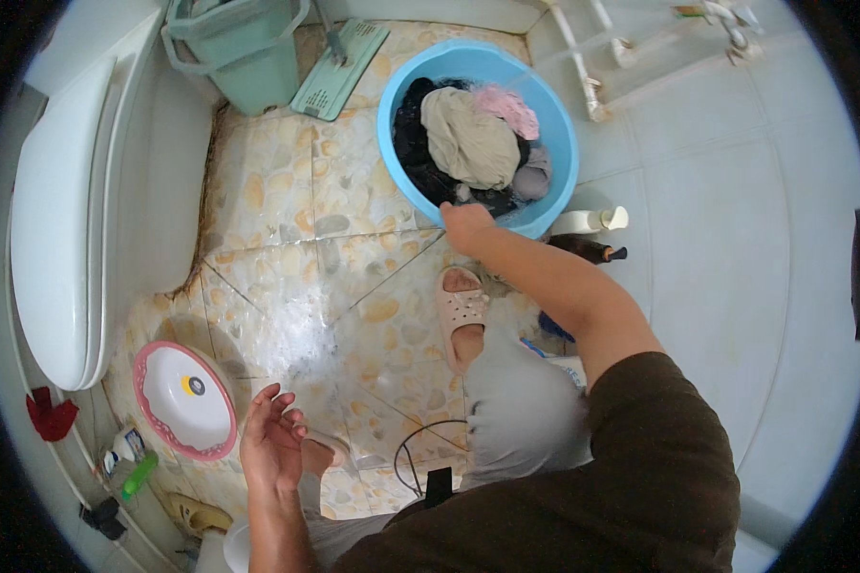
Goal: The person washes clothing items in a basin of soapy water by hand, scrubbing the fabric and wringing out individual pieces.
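My right hand (466, 225) grips the near rim of a light blue plastic basin (557, 129). Wet laundry lies inside it: a beige cloth (469, 140) on top, a pink cloth (509, 109) behind, a grey cloth (534, 175) at the right and dark fabric (414, 154) underneath. Some water shows around the fabric. Low on the left, my left hand (274, 437) is raised palm up with nothing in it, its fingers loosely curled and apart. Nearest to it is a white bowl-shaped basin with a pink rim (142, 397), tipped on its side.
A white toilet (64, 236) stands along the left. Behind it are a green bucket (258, 79) and a flat green mop head (340, 68). Pump bottles (580, 222) stand beside the blue basin at the right wall, below white pipes (577, 57). The tiled floor (287, 286) looks wet.
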{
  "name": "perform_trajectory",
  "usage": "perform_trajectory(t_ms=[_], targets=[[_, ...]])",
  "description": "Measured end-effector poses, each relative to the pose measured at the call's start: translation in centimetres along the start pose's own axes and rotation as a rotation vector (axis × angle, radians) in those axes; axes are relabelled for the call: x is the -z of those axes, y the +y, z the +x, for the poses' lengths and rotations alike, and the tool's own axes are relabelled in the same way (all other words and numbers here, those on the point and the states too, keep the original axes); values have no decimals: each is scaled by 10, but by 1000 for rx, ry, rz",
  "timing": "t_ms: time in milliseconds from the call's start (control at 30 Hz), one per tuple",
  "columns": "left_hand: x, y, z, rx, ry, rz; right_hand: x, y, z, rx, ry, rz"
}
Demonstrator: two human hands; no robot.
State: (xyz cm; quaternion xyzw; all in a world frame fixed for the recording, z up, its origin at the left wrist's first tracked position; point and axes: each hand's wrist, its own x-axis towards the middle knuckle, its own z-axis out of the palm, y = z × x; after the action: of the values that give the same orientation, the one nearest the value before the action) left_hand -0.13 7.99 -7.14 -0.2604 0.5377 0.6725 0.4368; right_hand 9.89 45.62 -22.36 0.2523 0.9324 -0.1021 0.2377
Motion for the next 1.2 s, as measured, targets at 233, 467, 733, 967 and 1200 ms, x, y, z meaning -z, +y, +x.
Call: perform_trajectory(t_ms=[233, 467, 733, 967, 1200], targets=[[-1, -1, 16, 25, 74, 29, 70, 0, 42, 255, 225, -164], [-3, 0, 25, 78, 94, 47, 51, 44, 100, -342, 258, 18], [2, -4, 29, 85, 100, 51, 19, 84, 13, 16, 40, 355], [6, -2, 36, 69, 146, 81, -47, 63, 73, -102, -2, -375], [11, -2, 35, 103, 155, 69, 44, 28, 84, -23, -60, -253]])
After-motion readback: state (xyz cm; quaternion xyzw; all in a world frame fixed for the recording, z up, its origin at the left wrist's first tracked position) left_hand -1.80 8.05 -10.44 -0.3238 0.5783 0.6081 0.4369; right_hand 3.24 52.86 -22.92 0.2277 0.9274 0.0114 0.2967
